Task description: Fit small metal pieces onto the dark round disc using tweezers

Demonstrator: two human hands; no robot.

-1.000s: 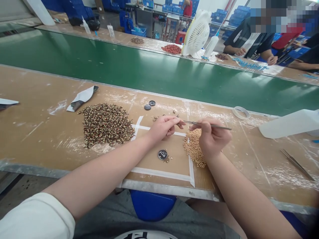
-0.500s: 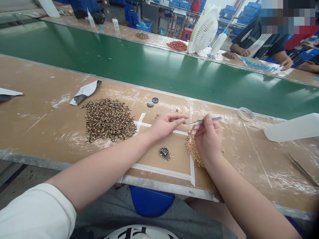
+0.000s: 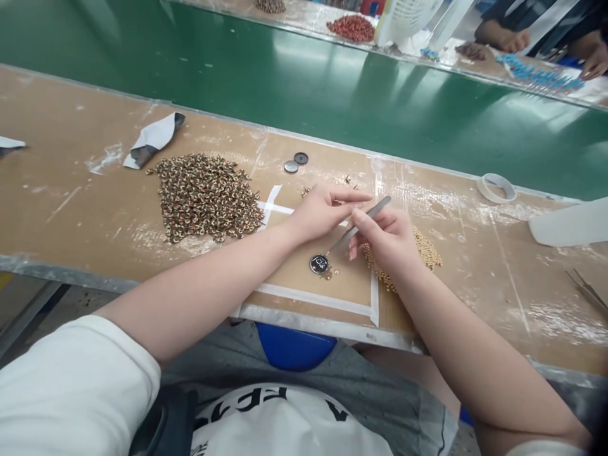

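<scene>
My right hand (image 3: 387, 237) is closed around a pair of metal tweezers (image 3: 363, 220). Their tips point down at the upper right edge of a small round black disc (image 3: 319, 264) with pale markings; whether they touch it or hold anything, I cannot tell. My left hand (image 3: 325, 212) hovers just left of the tweezers, fingers stretched out and thumb apart from the index finger. Tiny pieces (image 3: 336, 272) lie beside the disc. Partly behind my right hand spreads a pile of small golden beads (image 3: 427, 250).
A large heap of small brown-and-cream pieces (image 3: 204, 196) lies left of my hands. Farther back are two round caps (image 3: 291, 166) and a tape roll (image 3: 496, 188). A white bottle (image 3: 570, 221) and other tweezers (image 3: 589, 288) lie right. Beyond the green belt (image 3: 285, 95), a person's hands (image 3: 515, 41) show.
My right hand has tilted the tweezers downward, moving their tips from beside my left fingertips to the disc's edge. The head view has dipped, so the table appears higher.
</scene>
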